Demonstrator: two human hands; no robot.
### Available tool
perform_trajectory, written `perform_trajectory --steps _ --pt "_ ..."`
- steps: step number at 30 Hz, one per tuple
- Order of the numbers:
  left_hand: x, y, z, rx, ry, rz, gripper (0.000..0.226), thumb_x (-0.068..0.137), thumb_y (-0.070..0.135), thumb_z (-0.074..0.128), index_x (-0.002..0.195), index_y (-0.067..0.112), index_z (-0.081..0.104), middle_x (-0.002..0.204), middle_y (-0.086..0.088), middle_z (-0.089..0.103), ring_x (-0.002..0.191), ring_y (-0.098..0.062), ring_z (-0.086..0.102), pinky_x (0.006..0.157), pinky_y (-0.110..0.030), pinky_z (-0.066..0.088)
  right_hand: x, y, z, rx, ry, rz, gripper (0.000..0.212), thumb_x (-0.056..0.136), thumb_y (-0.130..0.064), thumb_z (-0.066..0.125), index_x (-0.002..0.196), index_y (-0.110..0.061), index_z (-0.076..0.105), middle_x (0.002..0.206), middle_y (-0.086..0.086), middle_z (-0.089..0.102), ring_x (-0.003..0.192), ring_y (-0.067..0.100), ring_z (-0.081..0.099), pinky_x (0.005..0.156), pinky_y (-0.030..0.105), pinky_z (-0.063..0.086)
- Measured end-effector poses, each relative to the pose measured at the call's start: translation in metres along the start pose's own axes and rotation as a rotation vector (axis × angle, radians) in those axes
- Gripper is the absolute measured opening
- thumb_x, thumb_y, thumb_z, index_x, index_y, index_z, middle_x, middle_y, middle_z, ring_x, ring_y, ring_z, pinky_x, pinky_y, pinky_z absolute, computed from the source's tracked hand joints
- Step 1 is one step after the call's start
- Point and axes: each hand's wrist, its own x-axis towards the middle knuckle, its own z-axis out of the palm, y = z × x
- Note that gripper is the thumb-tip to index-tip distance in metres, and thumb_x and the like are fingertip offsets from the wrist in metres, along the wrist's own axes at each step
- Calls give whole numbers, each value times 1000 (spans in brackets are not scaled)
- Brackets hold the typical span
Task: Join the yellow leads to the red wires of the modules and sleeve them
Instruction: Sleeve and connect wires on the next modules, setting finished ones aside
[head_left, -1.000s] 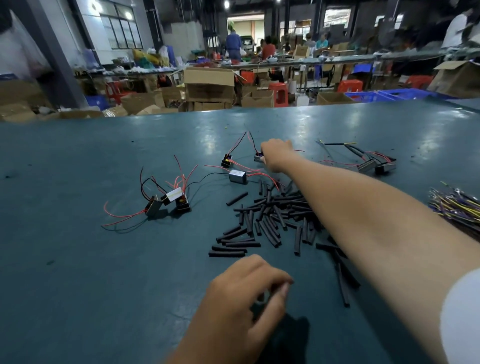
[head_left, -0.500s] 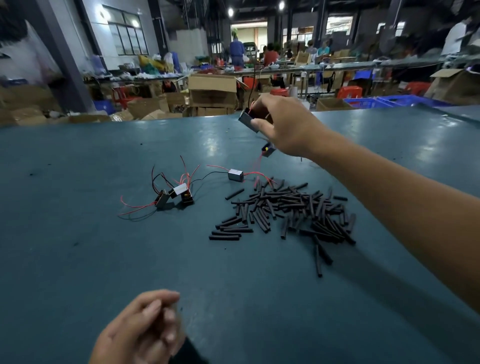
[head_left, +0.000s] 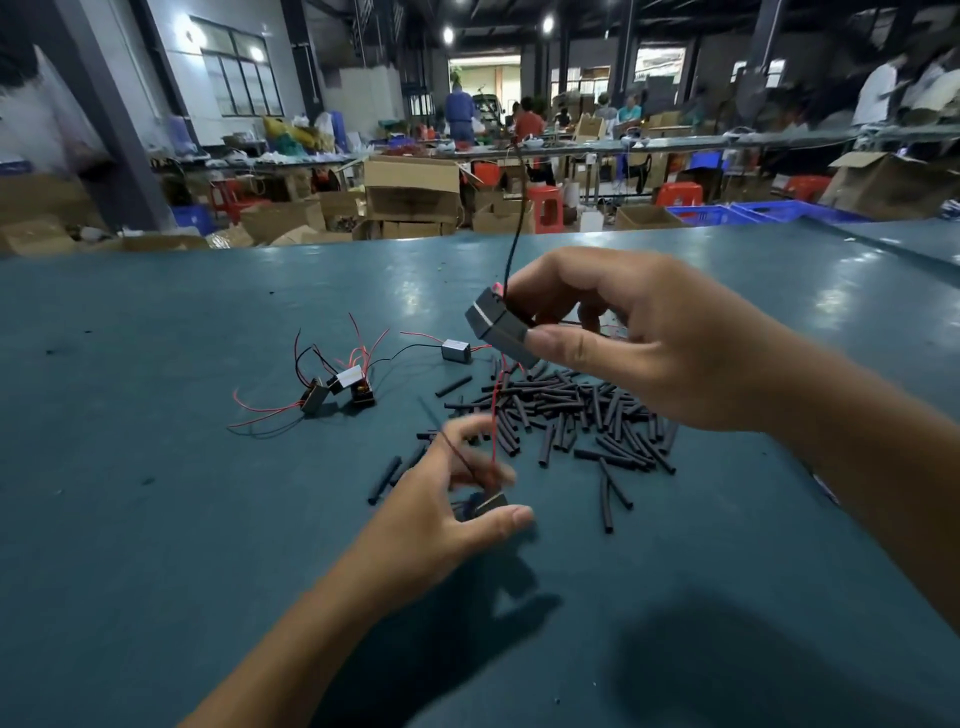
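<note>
1. Holding a dark module (head_left: 501, 328) up above the table (head_left: 156, 519), my right hand (head_left: 639, 343) pinches it between thumb and curled fingers.
2. That module is tilted, with a pale stripe along one edge. A black wire (head_left: 514, 228) rises straight up from its top, and a red wire (head_left: 497, 410) hangs down from it toward my other hand.
3. My left hand (head_left: 452, 499) sits lower and nearer to me, just over the table. Its fingers are curled round a second small module (head_left: 485, 503), which is blurred and partly hidden by them. Thin red and dark wires stick up past those fingers.
4. Black sleeve pieces (head_left: 571, 415) lie scattered in a loose pile on the table, under and between my two hands. A few strays lie apart on the left edge of the pile and toward me.
5. One grey module (head_left: 456, 350) rests on the table just beyond the pile, its red and black leads trailing off to the left.
6. Further left, well apart from the pile, a cluster of three modules (head_left: 340, 389) lies together with red and black wires curling out around them.
7. Cardboard boxes (head_left: 410, 195) stand past the far edge of the table.
</note>
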Motion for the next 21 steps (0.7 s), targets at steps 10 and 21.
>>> perform_trajectory --steps 10,21 --pt "-6 -11 -29 865 20 15 50 90 70 40 124 35 51 110 21 55 94 -3 51 78 -22 31 -74 45 20 -78 -410 245 19 91 -38 68 108 -32 66 96 -20 67 92 0 63 81 16 47" --pt "-23 2 -29 607 -97 146 48 82 64 59 121 37 55 117 29 46 105 7 42 91 -14 34 -91 49 50 -226 -369 396 37 85 -53 66 117 -36 58 107 -26 58 102 -10 52 85 2 35"
